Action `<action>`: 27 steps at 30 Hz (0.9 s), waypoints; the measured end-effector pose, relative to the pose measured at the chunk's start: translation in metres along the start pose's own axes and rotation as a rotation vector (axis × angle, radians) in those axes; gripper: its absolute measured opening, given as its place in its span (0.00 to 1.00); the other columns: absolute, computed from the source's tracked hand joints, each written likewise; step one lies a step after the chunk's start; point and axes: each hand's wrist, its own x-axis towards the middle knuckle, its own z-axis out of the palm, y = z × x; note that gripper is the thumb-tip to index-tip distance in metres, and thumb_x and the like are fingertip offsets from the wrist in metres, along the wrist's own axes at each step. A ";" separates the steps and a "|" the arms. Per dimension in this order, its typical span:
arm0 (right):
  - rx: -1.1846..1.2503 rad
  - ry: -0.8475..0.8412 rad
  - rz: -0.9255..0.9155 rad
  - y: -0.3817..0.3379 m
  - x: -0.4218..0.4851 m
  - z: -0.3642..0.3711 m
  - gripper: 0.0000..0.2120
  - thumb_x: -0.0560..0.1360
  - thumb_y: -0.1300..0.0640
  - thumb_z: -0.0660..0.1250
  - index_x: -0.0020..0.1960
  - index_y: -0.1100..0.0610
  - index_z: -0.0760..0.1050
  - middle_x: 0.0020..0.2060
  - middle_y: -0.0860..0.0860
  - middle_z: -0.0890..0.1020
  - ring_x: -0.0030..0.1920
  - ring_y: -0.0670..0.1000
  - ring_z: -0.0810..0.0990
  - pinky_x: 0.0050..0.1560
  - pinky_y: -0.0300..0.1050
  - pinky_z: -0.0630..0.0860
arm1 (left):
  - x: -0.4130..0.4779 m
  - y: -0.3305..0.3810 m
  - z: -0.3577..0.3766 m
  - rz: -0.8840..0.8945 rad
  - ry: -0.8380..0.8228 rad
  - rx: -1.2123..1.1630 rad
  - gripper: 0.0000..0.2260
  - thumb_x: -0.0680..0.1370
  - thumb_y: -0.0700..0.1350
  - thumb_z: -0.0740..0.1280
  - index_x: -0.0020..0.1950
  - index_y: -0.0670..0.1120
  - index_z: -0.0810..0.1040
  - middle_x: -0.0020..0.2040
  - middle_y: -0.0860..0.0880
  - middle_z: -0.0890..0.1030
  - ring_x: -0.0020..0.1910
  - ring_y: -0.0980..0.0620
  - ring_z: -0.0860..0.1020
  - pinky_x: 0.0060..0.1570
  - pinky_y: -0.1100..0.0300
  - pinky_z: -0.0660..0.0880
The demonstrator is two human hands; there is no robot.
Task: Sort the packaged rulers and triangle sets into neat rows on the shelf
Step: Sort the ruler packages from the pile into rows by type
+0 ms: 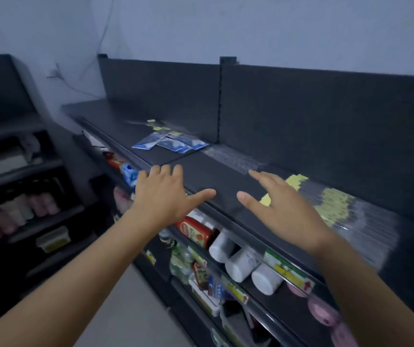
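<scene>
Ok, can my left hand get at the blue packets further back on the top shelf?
Probably yes. The left hand is open over the front edge of the top shelf, and only bare surface lies between it and the blue packets.

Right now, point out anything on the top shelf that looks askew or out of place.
The blue packets on the top shelf lie fanned and overlapping at different angles, not in a row. The clear packets with yellow headers to their right look staggered, though blur hides detail.

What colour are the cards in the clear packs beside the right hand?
Pale yellow, on the ruler packs; the head view shows it best.
</scene>
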 end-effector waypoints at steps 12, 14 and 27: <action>0.098 -0.028 0.057 -0.055 0.169 0.108 0.31 0.77 0.38 0.57 0.76 0.46 0.55 0.74 0.45 0.60 0.72 0.49 0.62 0.67 0.48 0.64 | 0.134 -0.126 0.067 -0.041 -0.059 0.008 0.47 0.66 0.78 0.42 0.71 0.47 0.65 0.70 0.47 0.71 0.69 0.45 0.67 0.65 0.48 0.63; 0.100 -0.045 0.047 -0.058 0.206 0.129 0.31 0.77 0.38 0.58 0.76 0.46 0.55 0.74 0.46 0.61 0.72 0.50 0.63 0.66 0.48 0.65 | 0.168 -0.142 0.080 -0.044 -0.068 0.026 0.46 0.67 0.78 0.43 0.70 0.47 0.66 0.69 0.46 0.71 0.69 0.44 0.67 0.65 0.48 0.64; -0.163 -0.028 0.020 -0.083 0.424 0.203 0.30 0.77 0.42 0.59 0.75 0.50 0.57 0.73 0.51 0.63 0.71 0.54 0.63 0.67 0.48 0.64 | 0.384 -0.234 0.142 0.260 -0.186 0.049 0.39 0.72 0.74 0.52 0.75 0.50 0.61 0.74 0.48 0.64 0.72 0.46 0.64 0.68 0.51 0.60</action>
